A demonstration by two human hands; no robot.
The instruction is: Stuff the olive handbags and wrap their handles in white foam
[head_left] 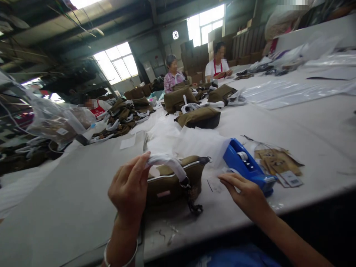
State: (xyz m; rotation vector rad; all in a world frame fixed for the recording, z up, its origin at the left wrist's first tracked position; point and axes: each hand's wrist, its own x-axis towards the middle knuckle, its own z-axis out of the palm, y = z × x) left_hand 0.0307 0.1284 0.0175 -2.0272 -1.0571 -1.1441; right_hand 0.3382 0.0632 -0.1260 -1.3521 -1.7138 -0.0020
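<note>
An olive-brown handbag (172,185) stands at the table's front edge, with a metal zip along its top and a dark tassel (194,205) hanging from a ring. Its handle (169,161) is wrapped in white material. My left hand (130,185) pinches that wrapped handle at its left side. To the right of the bag, my right hand (244,189) has its thumb and fingertips pressed together; anything between them is too small to make out. Just behind the right hand sits a blue tape dispenser (250,167) with a roll in it.
Brown hang tags (278,163) lie right of the dispenser. White wrapping sheets (200,142) lie behind the bag. More handbags (200,116) and a pile of them (122,118) are farther back. Grey sheets (83,185) cover the left. Several people work around the table.
</note>
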